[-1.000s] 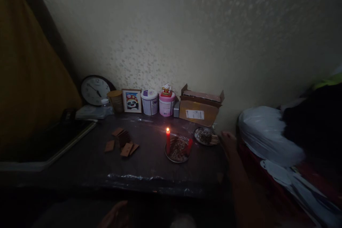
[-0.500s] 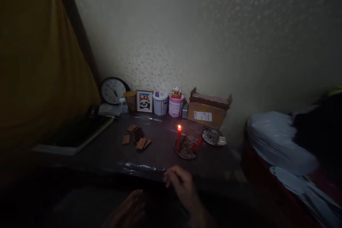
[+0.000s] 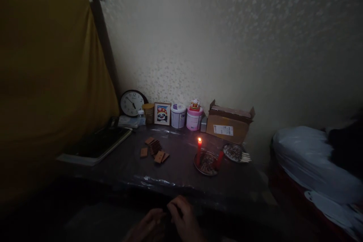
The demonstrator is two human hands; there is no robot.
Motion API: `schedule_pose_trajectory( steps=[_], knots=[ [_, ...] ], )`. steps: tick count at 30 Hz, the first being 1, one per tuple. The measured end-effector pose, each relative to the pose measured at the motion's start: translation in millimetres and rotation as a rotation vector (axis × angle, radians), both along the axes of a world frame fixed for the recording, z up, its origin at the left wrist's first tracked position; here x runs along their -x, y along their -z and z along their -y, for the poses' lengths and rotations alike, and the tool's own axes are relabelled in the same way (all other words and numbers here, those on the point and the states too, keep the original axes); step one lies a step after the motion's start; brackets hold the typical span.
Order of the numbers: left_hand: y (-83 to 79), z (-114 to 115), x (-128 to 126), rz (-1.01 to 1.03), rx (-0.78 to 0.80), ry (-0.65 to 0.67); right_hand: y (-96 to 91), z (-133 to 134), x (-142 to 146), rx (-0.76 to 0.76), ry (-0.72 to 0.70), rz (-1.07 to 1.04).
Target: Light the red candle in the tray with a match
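Observation:
My left hand and my right hand are close together at the bottom of the head view, in front of the table's near edge. The fingers of both are bent and pressed together, fingertips almost meeting; anything between them is too dark to make out. Beyond them, a lit red candle stands upright on a metal plate strewn with dark bits. A shorter unlit red candle leans at that plate's right side. Left of the candles lies a loose pile of small brown wooden tiles.
A second plate with dark bits and white sticks lies behind right. Along the wall stand a clock, a panda picture, two tubs and a cardboard box. A large book-like slab lies left; plastic bags are right.
My right hand has come down toward my left hand, and the two are closer together. The whole view has shifted, so the table's things appear further right and lower. The candle still burns.

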State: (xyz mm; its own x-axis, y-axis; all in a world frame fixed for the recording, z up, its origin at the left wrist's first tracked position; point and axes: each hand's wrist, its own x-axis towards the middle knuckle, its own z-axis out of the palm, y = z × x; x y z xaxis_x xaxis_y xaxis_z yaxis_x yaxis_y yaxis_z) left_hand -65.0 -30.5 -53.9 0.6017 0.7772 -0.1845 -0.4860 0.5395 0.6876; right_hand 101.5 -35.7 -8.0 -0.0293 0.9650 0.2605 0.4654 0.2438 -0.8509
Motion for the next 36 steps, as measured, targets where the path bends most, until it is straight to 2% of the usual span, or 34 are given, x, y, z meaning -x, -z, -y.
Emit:
schedule_pose_trajectory(
  steps=[3, 9, 18, 22, 36],
  knots=[
    [-0.5, -2, 0, -0.028, -0.035, 0.022, -0.5, 3, 4, 0.004, -0.016, 0.001],
    [-7.3, 4, 3, -0.118, -0.076, -0.035, -11.1, 14, 8, 0.042, -0.036, 0.015],
    [-17.9, 8, 1, -0.111, -0.085, -0.023, -9.6, 18, 9, 0.045, -0.052, 0.032],
    [-22.6, 9, 5, -0.174, -0.111, -0.043, -13.2, 22, 9, 0.047, -0.089, 0.073],
    [-25.1, 9, 5, -0.238, -0.087, -0.074, -18.1, 26, 11, 0.071, -0.117, 0.091]
  ],
)
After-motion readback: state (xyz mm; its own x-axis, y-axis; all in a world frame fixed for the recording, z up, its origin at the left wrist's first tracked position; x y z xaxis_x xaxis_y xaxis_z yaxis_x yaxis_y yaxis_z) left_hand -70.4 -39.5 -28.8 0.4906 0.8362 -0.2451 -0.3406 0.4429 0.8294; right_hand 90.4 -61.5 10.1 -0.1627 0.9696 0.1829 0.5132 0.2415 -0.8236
